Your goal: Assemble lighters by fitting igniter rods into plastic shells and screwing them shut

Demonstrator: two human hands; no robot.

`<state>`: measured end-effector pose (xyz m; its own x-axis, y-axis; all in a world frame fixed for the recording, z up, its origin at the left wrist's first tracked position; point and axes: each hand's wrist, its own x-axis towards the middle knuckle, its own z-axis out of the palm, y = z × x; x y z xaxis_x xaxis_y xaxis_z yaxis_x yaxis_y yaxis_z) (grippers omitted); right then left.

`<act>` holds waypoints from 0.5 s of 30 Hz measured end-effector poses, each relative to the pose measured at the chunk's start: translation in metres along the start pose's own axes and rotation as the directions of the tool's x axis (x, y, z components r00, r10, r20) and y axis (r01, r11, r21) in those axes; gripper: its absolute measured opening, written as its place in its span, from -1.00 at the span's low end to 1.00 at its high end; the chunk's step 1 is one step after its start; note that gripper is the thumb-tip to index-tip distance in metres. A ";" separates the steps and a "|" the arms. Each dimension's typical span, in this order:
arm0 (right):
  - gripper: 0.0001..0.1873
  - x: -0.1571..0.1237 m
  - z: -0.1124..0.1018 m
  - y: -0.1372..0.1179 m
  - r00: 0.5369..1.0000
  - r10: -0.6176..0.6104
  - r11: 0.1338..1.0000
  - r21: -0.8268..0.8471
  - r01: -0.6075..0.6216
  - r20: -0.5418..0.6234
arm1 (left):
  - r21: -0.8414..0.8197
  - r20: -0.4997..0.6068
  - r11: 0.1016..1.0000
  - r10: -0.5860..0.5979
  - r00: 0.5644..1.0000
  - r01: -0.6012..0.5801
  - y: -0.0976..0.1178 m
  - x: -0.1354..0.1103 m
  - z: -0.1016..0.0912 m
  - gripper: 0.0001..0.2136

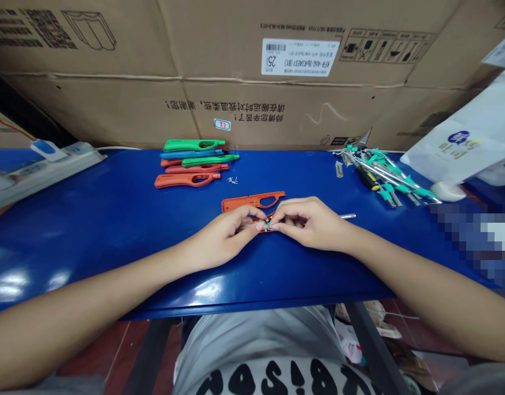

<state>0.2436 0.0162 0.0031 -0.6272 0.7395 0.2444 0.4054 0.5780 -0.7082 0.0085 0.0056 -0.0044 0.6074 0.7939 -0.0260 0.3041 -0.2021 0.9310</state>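
Observation:
My left hand [231, 233] is closed in a pinch on an orange lighter casing half [271, 229], which lies low over the table and is mostly covered by my fingers. My right hand [308, 222] pinches at small dark and teal inner parts in that casing, fingertips almost meeting those of the left. To the right of my right hand a metal lighter tube [348, 216] pokes out. Just beyond my fingers a second orange casing half [246, 203] lies on the table with its hollow side up.
Several green, blue, red and orange lighter casings [190, 180] are stacked at the back, beside small screws [233, 180]. Metal tubes with teal parts [394, 175] and a black-yellow screwdriver [366, 178] lie at the right. A cardboard box [228, 93] walls the back; a power strip [67, 162] sits left.

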 end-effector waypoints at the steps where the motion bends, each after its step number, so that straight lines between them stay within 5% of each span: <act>1: -0.87 0.000 0.000 -0.001 1.000 -0.022 1.000 -0.022 0.022 -0.005 | 0.005 -0.003 1.000 -0.003 1.000 0.003 0.001 0.000 0.000 -0.74; 15: -0.86 -0.005 0.000 0.002 0.957 -0.291 0.928 -0.251 0.277 -0.019 | -0.089 0.018 0.996 0.030 0.999 -0.029 -0.003 -0.001 0.001 -0.74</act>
<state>0.2473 0.0139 0.0008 -0.7055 0.5457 0.4523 0.3688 0.8276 -0.4233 0.0076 0.0049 -0.0075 0.6294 0.7771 -0.0041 0.2200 -0.1731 0.9600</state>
